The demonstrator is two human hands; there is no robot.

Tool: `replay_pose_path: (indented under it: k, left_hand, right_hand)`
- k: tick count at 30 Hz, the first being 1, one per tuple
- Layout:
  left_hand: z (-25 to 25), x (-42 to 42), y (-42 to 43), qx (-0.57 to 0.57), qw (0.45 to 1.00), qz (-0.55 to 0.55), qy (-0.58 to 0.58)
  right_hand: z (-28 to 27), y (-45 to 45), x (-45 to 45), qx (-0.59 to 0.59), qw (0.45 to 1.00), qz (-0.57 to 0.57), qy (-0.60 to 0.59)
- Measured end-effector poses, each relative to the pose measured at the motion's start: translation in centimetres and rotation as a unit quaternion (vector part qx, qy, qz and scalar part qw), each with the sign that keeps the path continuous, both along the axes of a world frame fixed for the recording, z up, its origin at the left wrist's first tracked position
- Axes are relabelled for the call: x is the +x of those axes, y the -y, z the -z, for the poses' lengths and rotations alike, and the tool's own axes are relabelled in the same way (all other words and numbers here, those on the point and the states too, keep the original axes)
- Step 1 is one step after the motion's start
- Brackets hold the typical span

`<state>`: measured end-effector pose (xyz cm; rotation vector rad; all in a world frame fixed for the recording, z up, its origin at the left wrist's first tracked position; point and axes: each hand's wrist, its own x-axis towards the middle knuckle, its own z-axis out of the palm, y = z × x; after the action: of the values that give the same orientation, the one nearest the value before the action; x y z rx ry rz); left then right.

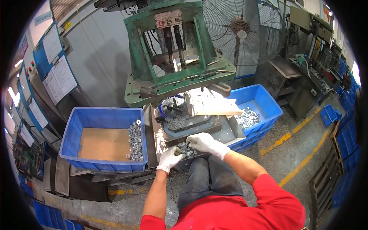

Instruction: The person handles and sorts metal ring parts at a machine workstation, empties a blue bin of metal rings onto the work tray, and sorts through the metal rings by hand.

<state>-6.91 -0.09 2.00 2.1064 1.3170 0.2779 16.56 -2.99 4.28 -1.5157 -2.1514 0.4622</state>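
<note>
At the front edge of the press bed, a pile of small metal parts (186, 150) lies between my gloved hands. My left hand (170, 158) is at the pile's left side, its fingers curled around what looks like one small metal part. On the other side, my right hand (209, 145) bends its fingertips together over the pile; anything in them is hidden. Just beyond stands the flat metal die block (195, 126), with a black fixture (174, 109) and more small parts behind it. A bright plate (212, 102) covers the bed's right part.
The green press frame (136, 61) rises above the bed. To the left, a blue bin (103, 165) holds small metal parts along its right side. Another blue bin (264, 99) with parts stands at right. A caged fan (240, 32) is behind.
</note>
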Motion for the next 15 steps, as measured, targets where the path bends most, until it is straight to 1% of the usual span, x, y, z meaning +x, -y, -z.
replay_pose_path:
  k: [2,3,5,6,8,10,11,12,13,14,15]
  left_hand:
    - [-0.7,1.1,-0.1,-0.018,0.998,-0.013,-0.054]
    - [-0.4,1.4,0.0,0.008,0.999,-0.017,-0.047]
    - [0.4,1.5,0.0,0.061,0.997,-0.026,-0.034]
    - [0.5,1.4,-0.1,0.039,0.999,-0.029,-0.012]
    - [0.6,1.0,-0.3,-0.004,0.999,-0.031,0.031]
    - [0.5,0.9,-0.3,-0.023,0.995,-0.040,0.093]
    - [0.5,0.7,-0.2,-0.033,0.991,-0.044,0.124]
    - [1.2,0.5,-0.4,-0.034,0.976,-0.052,0.208]
    - [2.2,0.3,-0.9,-0.033,0.954,-0.059,0.291]
    - [3.3,0.0,-1.3,-0.034,0.926,-0.066,0.371]
    - [0.7,0.5,-0.1,-0.136,0.878,-0.114,0.446]
  right_hand:
    - [-0.3,0.0,-1.8,-0.051,0.994,-0.025,0.096]
    - [-0.4,0.4,-2.3,-0.036,0.994,-0.042,0.092]
    - [-0.2,-0.5,-3.0,-0.061,0.993,-0.044,0.088]
    - [0.2,-1.1,-3.1,-0.073,0.992,-0.045,0.088]
    - [1.7,-1.6,-3.0,-0.062,0.996,-0.023,0.062]
    - [1.9,-1.4,-2.5,-0.051,0.998,-0.012,0.024]
    - [2.2,-1.0,-2.2,-0.006,0.999,0.003,-0.033]
    - [2.0,-0.4,-2.0,0.041,0.995,0.017,-0.089]
    - [1.4,-0.2,-2.0,0.088,0.985,0.030,-0.145]
    - [1.0,0.2,-2.2,0.096,0.982,0.025,-0.161]
    - [-0.1,0.8,-2.6,0.104,0.979,0.022,-0.177]
